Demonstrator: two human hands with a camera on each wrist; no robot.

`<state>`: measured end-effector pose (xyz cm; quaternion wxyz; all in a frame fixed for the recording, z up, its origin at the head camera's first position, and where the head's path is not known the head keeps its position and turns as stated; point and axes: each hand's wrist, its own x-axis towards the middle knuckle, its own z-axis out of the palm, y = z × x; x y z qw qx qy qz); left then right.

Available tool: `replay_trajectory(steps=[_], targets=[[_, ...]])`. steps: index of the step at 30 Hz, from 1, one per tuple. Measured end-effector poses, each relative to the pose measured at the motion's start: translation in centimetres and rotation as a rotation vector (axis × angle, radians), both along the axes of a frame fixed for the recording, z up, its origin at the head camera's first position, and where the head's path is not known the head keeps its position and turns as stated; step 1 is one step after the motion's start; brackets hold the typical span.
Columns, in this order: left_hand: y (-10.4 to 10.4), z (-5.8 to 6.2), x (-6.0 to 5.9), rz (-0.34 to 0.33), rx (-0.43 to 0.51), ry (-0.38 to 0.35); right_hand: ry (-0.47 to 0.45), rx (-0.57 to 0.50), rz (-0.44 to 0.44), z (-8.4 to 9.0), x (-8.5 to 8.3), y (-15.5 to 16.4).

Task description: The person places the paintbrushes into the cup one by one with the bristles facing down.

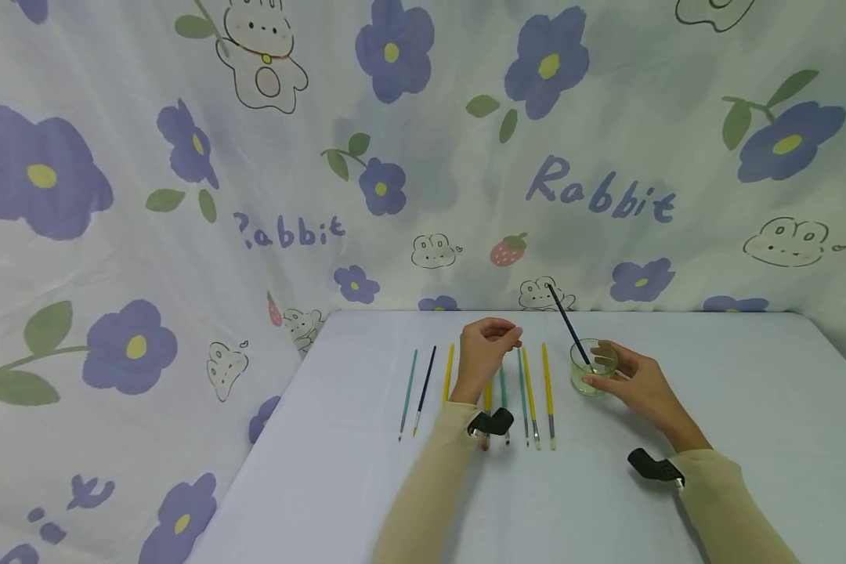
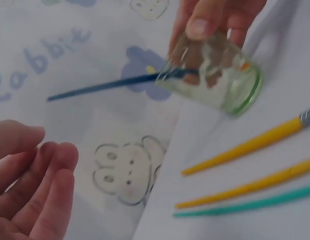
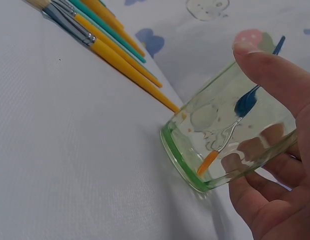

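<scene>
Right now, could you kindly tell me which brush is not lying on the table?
The dark blue, orange-tipped brush leaning in the glass held by the right hand; the other brushes lie on the table.

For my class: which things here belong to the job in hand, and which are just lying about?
Belong to the job:
glass, in the grip of the right hand
dark brush, bristles down in the glass
row of brushes on the table, probably part of it

Just there:
printed cloth behind the table
black wrist cameras
</scene>
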<state>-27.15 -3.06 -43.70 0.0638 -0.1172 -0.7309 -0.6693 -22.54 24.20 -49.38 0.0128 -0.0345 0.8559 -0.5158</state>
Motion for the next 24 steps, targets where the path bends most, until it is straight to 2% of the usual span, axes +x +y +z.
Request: replay_trajectory(steps=[5, 12, 18, 24], targets=[[-3.5, 0.2, -0.2, 0.042, -0.007, -0.011, -0.005, 0.000, -0.001, -0.3, 0.0, 0.1], [-8.2, 0.1, -0.4, 0.179, -0.098, -0.016, -0.004, -0.004, -0.002, -0.4, -0.1, 0.2], [-11.8, -0.4, -0.4, 0.288, -0.182, -0.092, 0.001, -0.007, 0.002, -0.4, 0.0, 0.2], [-14.3, -0.9, -0.3, 0.356, -0.276, -0.142, 0.006, -0.013, -0.003, -0.2, -0.2, 0.2]])
